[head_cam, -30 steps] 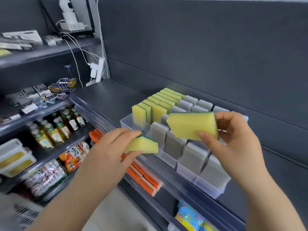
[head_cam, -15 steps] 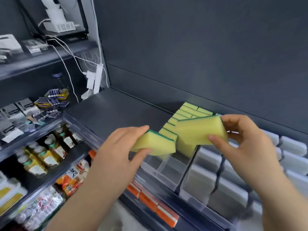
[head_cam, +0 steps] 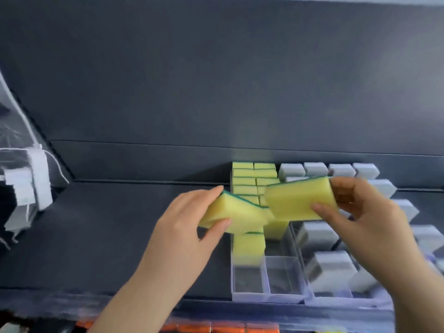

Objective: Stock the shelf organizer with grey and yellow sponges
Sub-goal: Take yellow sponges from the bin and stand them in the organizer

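A clear plastic shelf organizer [head_cam: 268, 298] sits on the dark shelf, split into lanes. Its two left lanes hold upright yellow sponges [head_cam: 249, 181] with green backs; their front compartments are empty. The lanes to the right hold grey sponges [head_cam: 331, 270]. My left hand [head_cam: 189, 227] grips one yellow sponge [head_cam: 230, 212] just left of and above the yellow lanes. My right hand [head_cam: 365, 217] grips a second yellow sponge [head_cam: 295, 200] over the same lanes, its corner overlapping the first.
The dark shelf surface [head_cam: 108, 236] stretches to the left of the organizer, with a dark back wall behind. White plugs and cables [head_cam: 26, 179] hang at the far left. Orange packs [head_cam: 225, 329] line the shelf below the front edge.
The view has swung to face the shelf squarely, and the lower shelves at left have left the frame. Both hands hold their sponges and have drawn closer over the yellow lanes.
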### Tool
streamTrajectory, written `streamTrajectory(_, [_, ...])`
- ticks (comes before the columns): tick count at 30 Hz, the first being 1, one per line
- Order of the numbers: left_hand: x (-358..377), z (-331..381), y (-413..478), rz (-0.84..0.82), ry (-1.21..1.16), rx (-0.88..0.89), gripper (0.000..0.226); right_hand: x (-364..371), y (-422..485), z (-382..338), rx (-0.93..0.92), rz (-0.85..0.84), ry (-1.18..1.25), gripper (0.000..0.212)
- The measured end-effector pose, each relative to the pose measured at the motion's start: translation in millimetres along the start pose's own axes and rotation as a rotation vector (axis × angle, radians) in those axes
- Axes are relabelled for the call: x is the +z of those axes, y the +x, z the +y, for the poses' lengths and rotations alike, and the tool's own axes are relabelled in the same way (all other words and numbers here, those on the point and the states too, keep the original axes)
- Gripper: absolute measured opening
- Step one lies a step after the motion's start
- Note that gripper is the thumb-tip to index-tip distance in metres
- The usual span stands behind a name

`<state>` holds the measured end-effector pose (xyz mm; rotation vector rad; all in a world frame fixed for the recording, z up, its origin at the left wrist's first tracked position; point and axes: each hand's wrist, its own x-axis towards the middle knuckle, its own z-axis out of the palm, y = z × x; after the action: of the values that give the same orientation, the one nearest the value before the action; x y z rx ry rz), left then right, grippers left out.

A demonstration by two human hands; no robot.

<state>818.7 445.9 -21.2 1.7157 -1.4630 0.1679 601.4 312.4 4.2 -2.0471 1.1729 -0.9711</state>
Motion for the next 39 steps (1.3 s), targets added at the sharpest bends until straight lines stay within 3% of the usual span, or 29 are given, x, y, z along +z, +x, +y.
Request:
streamTrajectory(7, [10, 3, 13, -0.043, -0.036, 0.072, 0.050, -9, -14, 10, 0.081, 0.052, -0.031, 0.035])
streamTrajectory(13, [17, 13, 19, -0.022, 0.013, 0.017, 0.055, -25, -6, 15, -0.012, -0.020, -0.127, 0.035])
streamTrajectory(24, [13, 24, 20, 0.095, 0.097, -0.006, 0.049, -3, 26, 16, -0.180, -0.354, -0.427, 0.040])
streamTrajectory(29, [9, 23, 16, 0.112, 0.110, -0.016, 0.049, 16, 38, 13, -0.154, -0.515, -0.553, 0.044])
streamTrajectory(39, [4, 21, 10, 0.104, 0.124, -0.031, 0.049, 42, 44, 21, -0.125, -0.612, -0.622, 0.040])
